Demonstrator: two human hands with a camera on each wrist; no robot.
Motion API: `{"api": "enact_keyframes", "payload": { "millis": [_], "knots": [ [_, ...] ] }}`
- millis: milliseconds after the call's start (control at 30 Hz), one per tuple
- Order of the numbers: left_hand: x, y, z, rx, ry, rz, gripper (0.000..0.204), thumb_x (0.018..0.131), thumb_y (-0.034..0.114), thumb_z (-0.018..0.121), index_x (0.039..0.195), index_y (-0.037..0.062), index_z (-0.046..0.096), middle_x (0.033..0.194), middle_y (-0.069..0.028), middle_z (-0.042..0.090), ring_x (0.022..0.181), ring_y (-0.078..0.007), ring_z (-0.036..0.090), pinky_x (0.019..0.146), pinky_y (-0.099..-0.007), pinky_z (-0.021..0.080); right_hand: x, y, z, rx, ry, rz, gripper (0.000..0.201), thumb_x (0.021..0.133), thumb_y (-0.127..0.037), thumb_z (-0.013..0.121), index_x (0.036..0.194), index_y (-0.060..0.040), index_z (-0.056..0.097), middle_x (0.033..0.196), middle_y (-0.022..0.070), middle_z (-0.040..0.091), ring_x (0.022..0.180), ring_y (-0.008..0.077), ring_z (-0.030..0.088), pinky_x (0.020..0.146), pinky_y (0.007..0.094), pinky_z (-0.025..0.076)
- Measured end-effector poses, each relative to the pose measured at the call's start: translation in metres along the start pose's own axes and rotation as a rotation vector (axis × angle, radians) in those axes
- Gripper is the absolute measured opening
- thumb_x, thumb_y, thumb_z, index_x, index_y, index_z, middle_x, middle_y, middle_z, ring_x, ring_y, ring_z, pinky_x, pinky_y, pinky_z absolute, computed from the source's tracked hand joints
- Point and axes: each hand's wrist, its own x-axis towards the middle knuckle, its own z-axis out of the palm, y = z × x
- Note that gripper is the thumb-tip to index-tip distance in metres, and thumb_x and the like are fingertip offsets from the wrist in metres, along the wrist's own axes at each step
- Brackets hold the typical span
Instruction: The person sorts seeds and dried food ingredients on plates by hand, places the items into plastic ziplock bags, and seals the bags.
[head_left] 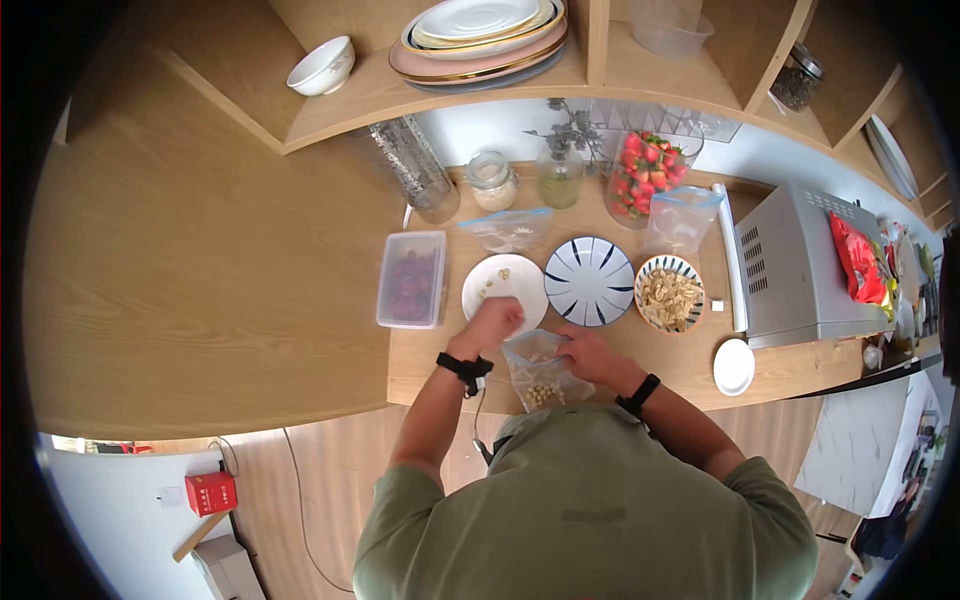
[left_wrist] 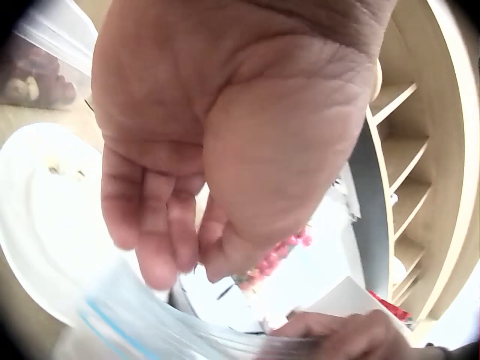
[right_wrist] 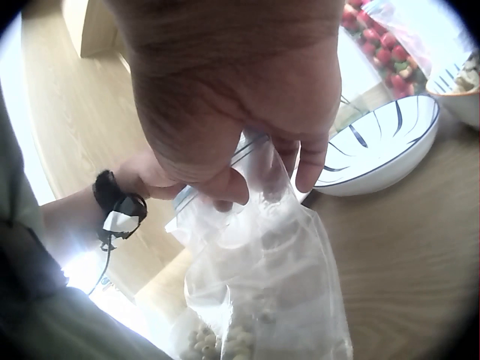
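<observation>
My left hand (head_left: 496, 322) is over the front edge of a white plate (head_left: 475, 291), its fingers bent and the thumb meeting the fingertips in the left wrist view. I cannot tell whether something small is between them. Several small pale pieces (head_left: 490, 285) lie on that plate. With thumb and fingers, my right hand (head_left: 592, 356) pinches the top of a clear zip bag (head_left: 521, 372) with a blue seal strip. Round pale lotus seeds (right_wrist: 217, 343) fill the bottom of the bag. The bag's mouth is just below my left fingertips.
A blue-striped plate (head_left: 589, 281), a bowl of dried slices (head_left: 670, 297) and a lidded tub of dark red fruit (head_left: 411, 282) stand around. Behind are a zip bag (head_left: 508, 231), a glass jar (head_left: 492, 181) and a strawberry container (head_left: 640, 185). A shelf (head_left: 350, 115) overhangs; a microwave (head_left: 800, 270) is right.
</observation>
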Motion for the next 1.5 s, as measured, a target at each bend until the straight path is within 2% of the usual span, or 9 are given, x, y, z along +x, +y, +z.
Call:
{"api": "enact_keyframes", "payload": {
  "millis": [167, 333, 567, 733, 933, 1067, 1233, 1367, 1500],
  "knots": [
    [0.012, -0.051, -0.012, 0.468, 0.426, -0.23, 0.021, 0.075, 0.009, 0.072, 0.094, 0.0031, 0.066, 0.082, -0.0149, 0.068, 0.082, -0.0332, 0.066, 0.076, -0.0412, 0.053, -0.003, -0.003, -0.006, 0.016, -0.009, 0.053, 0.016, 0.073, -0.001, 0.063, 0.087, -0.0057, 0.07, 0.105, 0.0134, 0.062, 0.098, 0.0335, 0.06, 0.083, 0.0412, 0.05],
    [0.022, -0.057, -0.012, 0.489, 0.308, -0.225, 0.015, 0.079, 0.002, 0.055, 0.089, 0.0013, 0.065, 0.083, -0.0243, 0.066, 0.086, -0.0394, 0.064, 0.08, -0.0457, 0.052, -0.002, -0.004, -0.008, 0.053, 0.031, 0.016, 0.015, 0.073, 0.0, 0.059, 0.082, -0.0047, 0.07, 0.099, 0.014, 0.062, 0.094, 0.0342, 0.061, 0.082, 0.0421, 0.05],
    [0.022, -0.045, -0.014, 0.443, 0.223, -0.188, 0.008, 0.075, 0.0, 0.06, 0.082, 0.0011, 0.065, 0.079, -0.0214, 0.066, 0.078, -0.037, 0.066, 0.073, -0.0441, 0.053, -0.003, -0.004, -0.01, 0.023, 0.017, 0.038, 0.013, 0.073, -0.002, 0.059, 0.08, -0.0052, 0.069, 0.096, 0.0135, 0.061, 0.091, 0.0344, 0.06, 0.079, 0.0432, 0.05],
    [0.005, 0.0, 0.004, -0.326, 0.093, -0.053, 0.014, 0.07, 0.002, 0.072, 0.083, 0.0049, 0.066, 0.074, -0.0099, 0.065, 0.066, -0.0203, 0.063, 0.062, -0.0308, 0.05, -0.003, 0.0, -0.002, 0.005, 0.041, 0.009, 0.011, 0.073, -0.004, 0.06, 0.08, -0.0055, 0.068, 0.096, 0.0138, 0.061, 0.092, 0.0349, 0.06, 0.078, 0.0436, 0.05],
    [-0.012, 0.044, 0.022, 0.083, -0.298, 0.141, 0.013, 0.072, 0.004, 0.072, 0.083, 0.0031, 0.065, 0.073, -0.0095, 0.064, 0.068, -0.0208, 0.063, 0.062, -0.0312, 0.05, 0.004, -0.001, 0.002, -0.001, 0.018, 0.003, 0.012, 0.074, -0.003, 0.061, 0.08, -0.0068, 0.07, 0.101, 0.014, 0.062, 0.095, 0.0346, 0.061, 0.081, 0.043, 0.05],
    [-0.011, 0.044, 0.025, 0.111, -0.292, 0.204, 0.013, 0.071, 0.011, 0.074, 0.078, 0.0042, 0.065, 0.072, -0.0139, 0.064, 0.066, -0.0276, 0.065, 0.058, -0.0347, 0.049, 0.0, -0.003, -0.001, 0.009, 0.036, 0.001, 0.014, 0.074, -0.003, 0.061, 0.082, -0.0075, 0.072, 0.102, 0.0139, 0.063, 0.095, 0.0349, 0.061, 0.082, 0.0429, 0.05],
    [0.008, 0.016, 0.007, -0.159, -0.056, 0.044, 0.013, 0.075, 0.012, 0.074, 0.075, 0.0019, 0.066, 0.072, -0.0136, 0.066, 0.065, -0.0301, 0.064, 0.059, -0.0342, 0.05, -0.004, -0.007, -0.008, 0.003, -0.001, 0.085, 0.014, 0.074, -0.003, 0.06, 0.081, -0.0071, 0.071, 0.102, 0.0123, 0.063, 0.096, 0.0332, 0.061, 0.082, 0.0417, 0.05],
    [0.029, -0.03, -0.01, 0.385, 0.257, -0.192, 0.02, 0.075, 0.01, 0.072, 0.094, 0.0047, 0.066, 0.088, -0.016, 0.068, 0.086, -0.0319, 0.066, 0.077, -0.0405, 0.053, -0.005, -0.012, -0.015, 0.007, -0.001, 0.081, 0.014, 0.073, -0.003, 0.06, 0.081, -0.007, 0.071, 0.101, 0.0117, 0.063, 0.096, 0.0327, 0.061, 0.083, 0.0414, 0.05],
    [0.041, -0.057, -0.011, 0.456, 0.289, -0.282, 0.028, 0.075, 0.009, 0.069, 0.103, 0.0066, 0.064, 0.096, -0.0191, 0.067, 0.096, -0.0342, 0.064, 0.085, -0.043, 0.051, -0.006, -0.011, -0.016, 0.031, -0.015, 0.065, 0.014, 0.074, -0.002, 0.063, 0.086, -0.0044, 0.07, 0.102, 0.0124, 0.061, 0.097, 0.0331, 0.06, 0.083, 0.0414, 0.05]
  ]
}}
